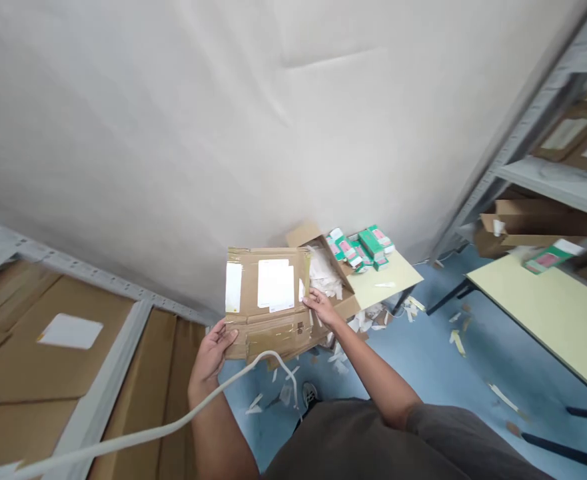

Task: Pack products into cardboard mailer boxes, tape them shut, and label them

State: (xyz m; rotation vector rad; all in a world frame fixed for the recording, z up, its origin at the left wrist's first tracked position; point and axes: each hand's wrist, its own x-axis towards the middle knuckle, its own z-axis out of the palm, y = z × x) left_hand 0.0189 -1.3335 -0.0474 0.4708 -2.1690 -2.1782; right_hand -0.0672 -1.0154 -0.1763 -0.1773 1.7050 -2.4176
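Left hand (212,352) and right hand (322,308) grasp opposite sides of a flat cardboard carton (266,319), held up beside an open box (347,307); it should be light and fairly stiff, best taken by its side edges. A white cable (173,425) cuts across the view by its lower edge, and green boxes (372,243) crowd the pale table (398,275) beyond.

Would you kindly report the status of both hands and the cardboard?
Left hand gripping cardboard at lower left, right hand at right edge. Cardboard held up, white labels facing camera. White cable crossing view over cardboard's lower edge.
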